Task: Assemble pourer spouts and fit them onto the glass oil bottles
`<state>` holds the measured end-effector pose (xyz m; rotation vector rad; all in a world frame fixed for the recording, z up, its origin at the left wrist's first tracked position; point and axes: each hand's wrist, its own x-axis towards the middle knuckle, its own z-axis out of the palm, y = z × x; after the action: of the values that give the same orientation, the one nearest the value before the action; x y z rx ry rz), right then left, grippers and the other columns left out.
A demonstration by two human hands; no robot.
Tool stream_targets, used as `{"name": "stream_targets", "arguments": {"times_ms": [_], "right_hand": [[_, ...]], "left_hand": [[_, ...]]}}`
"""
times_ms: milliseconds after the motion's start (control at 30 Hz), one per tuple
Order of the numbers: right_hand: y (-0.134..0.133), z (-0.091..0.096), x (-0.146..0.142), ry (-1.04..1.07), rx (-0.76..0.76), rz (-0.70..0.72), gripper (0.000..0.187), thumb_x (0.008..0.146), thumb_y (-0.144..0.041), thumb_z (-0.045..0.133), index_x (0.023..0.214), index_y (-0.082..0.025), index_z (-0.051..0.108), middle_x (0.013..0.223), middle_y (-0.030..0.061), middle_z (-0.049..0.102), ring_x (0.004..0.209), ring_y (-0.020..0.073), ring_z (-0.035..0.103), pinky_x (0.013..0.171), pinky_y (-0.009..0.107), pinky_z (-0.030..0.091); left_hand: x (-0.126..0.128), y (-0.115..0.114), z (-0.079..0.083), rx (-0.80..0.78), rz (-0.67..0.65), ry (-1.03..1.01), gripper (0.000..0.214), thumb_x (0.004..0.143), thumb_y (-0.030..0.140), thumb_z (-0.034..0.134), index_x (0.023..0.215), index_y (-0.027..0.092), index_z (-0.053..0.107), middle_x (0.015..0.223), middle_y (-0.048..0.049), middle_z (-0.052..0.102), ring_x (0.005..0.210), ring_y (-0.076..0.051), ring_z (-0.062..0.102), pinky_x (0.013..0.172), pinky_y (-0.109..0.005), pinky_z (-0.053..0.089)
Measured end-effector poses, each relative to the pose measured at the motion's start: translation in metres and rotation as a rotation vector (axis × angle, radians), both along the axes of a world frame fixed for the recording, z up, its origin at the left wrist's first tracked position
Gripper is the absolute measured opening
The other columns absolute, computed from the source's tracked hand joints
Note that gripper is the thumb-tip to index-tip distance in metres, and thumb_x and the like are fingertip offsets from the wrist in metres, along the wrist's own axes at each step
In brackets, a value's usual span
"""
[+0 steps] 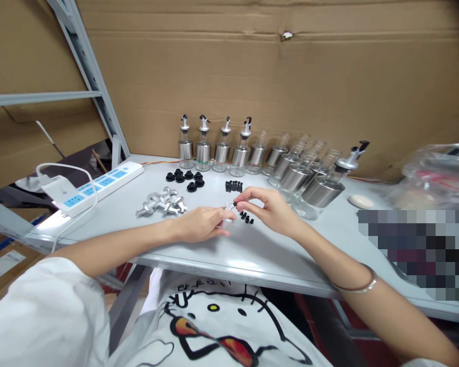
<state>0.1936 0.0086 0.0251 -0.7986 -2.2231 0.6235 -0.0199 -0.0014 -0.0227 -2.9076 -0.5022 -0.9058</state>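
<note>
My left hand [204, 224] is closed around a silver pourer spout [228, 214] above the front of the table. Between the thumb and index finger of my right hand [265, 206] is a small black cap [235, 204], held at the spout's tip; I cannot tell whether it sits on it. Just under my right fingers lie several small black plugs [247, 218]. Behind them is a tidy block of black flip caps [234, 186]. Silver spouts [162, 202] are heaped to the left of my left hand, with black rubber stoppers [192, 187] scattered behind.
Glass bottles with steel sleeves [240, 158] stand along the cardboard backing [252, 76], some with pourers fitted. A white power strip [103, 188] with a plugged-in adapter lies at the left edge. On the right are a pale oval object [361, 202] and a clear plastic bag [436, 178].
</note>
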Motion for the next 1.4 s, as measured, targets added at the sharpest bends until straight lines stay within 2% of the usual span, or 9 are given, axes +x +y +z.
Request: {"name": "stream_targets", "arguments": {"times_ms": [233,467,600,700,900,1100,1233,1400], "right_hand": [[-0.001,0.001,-0.001,-0.025,-0.061,0.007,0.016,0.086,-0.029,0.052,0.08,-0.017,0.06,0.068,0.0025,0.066,0.062,0.0129,0.058,0.053,0.023,0.04],[-0.001,-0.005,-0.004,0.075,-0.256,0.129,0.023,0.088,-0.037,0.051,0.079,-0.017,0.054,0.07,0.0039,0.066,0.067,0.0141,0.061,0.065,0.028,0.047],[0.002,-0.009,-0.003,0.082,-0.304,0.147,0.025,0.088,-0.039,0.052,0.079,-0.016,0.053,0.07,0.0042,0.066,0.067,0.0144,0.061,0.066,0.029,0.047],[0.002,-0.008,-0.003,0.079,-0.314,0.151,0.024,0.087,-0.038,0.053,0.079,-0.016,0.053,0.069,0.0039,0.065,0.066,0.0143,0.06,0.066,0.029,0.046],[-0.001,-0.007,-0.004,0.05,-0.284,0.127,0.021,0.088,-0.036,0.05,0.079,-0.018,0.05,0.066,0.0023,0.063,0.065,0.0142,0.058,0.065,0.029,0.044],[-0.003,-0.01,-0.006,-0.03,-0.164,0.11,0.015,0.092,-0.031,0.043,0.081,-0.02,0.043,0.067,0.0004,0.061,0.064,0.013,0.056,0.061,0.026,0.043],[-0.005,-0.009,-0.008,-0.071,-0.103,0.106,0.021,0.088,-0.036,0.051,0.076,-0.021,0.042,0.068,-0.0008,0.058,0.062,0.012,0.052,0.058,0.024,0.04],[-0.01,-0.006,-0.011,-0.123,-0.044,0.148,0.027,0.089,-0.038,0.047,0.07,-0.02,0.042,0.061,-0.0043,0.049,0.055,0.0088,0.041,0.052,0.021,0.034]], "left_hand": [[-0.001,0.001,-0.002,-0.082,0.01,0.036,0.033,0.098,0.045,0.028,0.113,0.017,0.037,0.086,-0.0058,0.063,0.066,-0.015,0.061,0.064,-0.026,0.048],[-0.002,0.0,-0.002,-0.089,0.018,0.062,0.037,0.098,0.048,0.026,0.112,0.017,0.039,0.079,-0.0039,0.061,0.061,-0.015,0.058,0.059,-0.025,0.045],[-0.003,0.0,-0.002,-0.129,0.036,0.101,0.036,0.097,0.047,0.028,0.114,0.017,0.039,0.087,-0.0058,0.063,0.064,-0.015,0.06,0.061,-0.024,0.045],[-0.003,0.0,-0.003,-0.104,0.04,0.107,0.037,0.097,0.048,0.026,0.112,0.016,0.04,0.084,-0.0054,0.063,0.065,-0.014,0.06,0.061,-0.024,0.045],[-0.002,0.0,-0.003,-0.023,0.034,0.116,0.031,0.098,0.044,0.029,0.11,0.017,0.038,0.082,-0.0046,0.062,0.063,-0.013,0.059,0.061,-0.023,0.044],[-0.003,0.003,0.003,0.028,0.05,0.205,0.025,0.098,0.038,0.037,0.11,0.016,0.04,0.085,-0.0061,0.064,0.063,-0.015,0.059,0.063,-0.026,0.046],[0.0,0.0,0.008,0.13,0.034,0.286,0.024,0.097,0.039,0.037,0.106,0.017,0.045,0.088,-0.0067,0.063,0.062,-0.016,0.059,0.061,-0.027,0.045],[0.001,-0.003,0.013,0.252,-0.038,0.281,0.027,0.098,0.04,0.034,0.102,0.018,0.049,0.085,-0.005,0.062,0.059,-0.012,0.055,0.059,-0.025,0.041]]}}
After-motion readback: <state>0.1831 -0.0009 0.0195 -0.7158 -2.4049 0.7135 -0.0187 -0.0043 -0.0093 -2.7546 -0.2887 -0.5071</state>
